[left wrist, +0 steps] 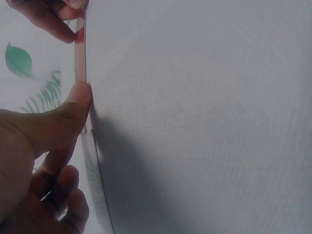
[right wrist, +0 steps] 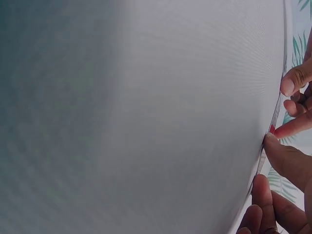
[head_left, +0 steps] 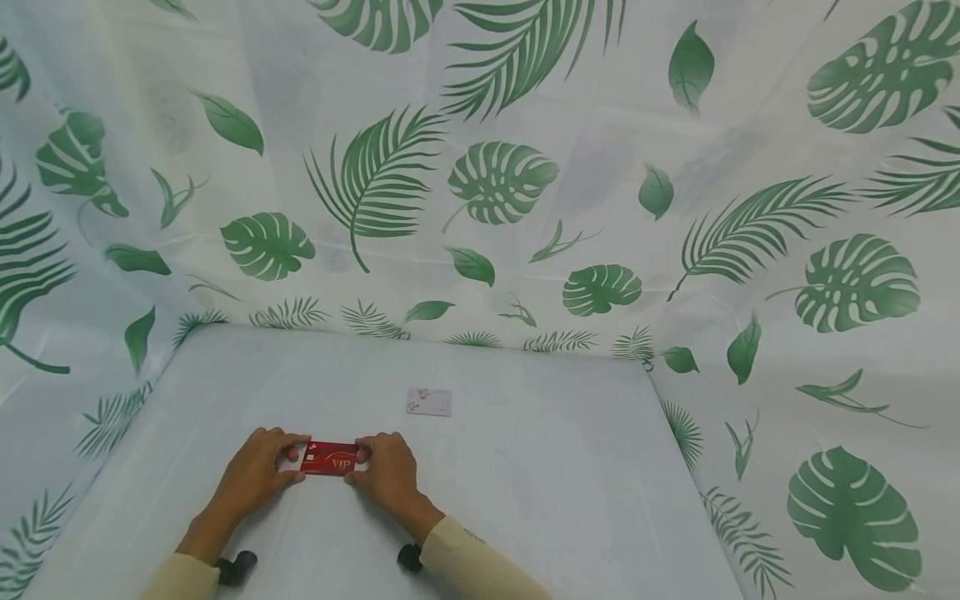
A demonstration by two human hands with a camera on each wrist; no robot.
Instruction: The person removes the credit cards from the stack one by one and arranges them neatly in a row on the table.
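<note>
A red card (head_left: 328, 458) with gold "VIP" lettering lies between the two hands in the head view, low over the white table (head_left: 555, 500). At its left end, the left hand (head_left: 255, 473) grips the card's edges between thumb and forefinger. The right hand (head_left: 392, 475) grips the opposite end the same way. Farther back and to the right rests a pale card (head_left: 429, 402) with small reddish markings, untouched. In the left wrist view, the left thumb (left wrist: 78, 95) sits close to the tabletop. The right thumb (right wrist: 273, 141) shows low in the right wrist view.
White sheeting (head_left: 585, 192) printed with green leaves rises behind the table and along both sides. Black wrist straps (head_left: 237, 568) sit at the cuffs of the beige sleeves (head_left: 480, 562).
</note>
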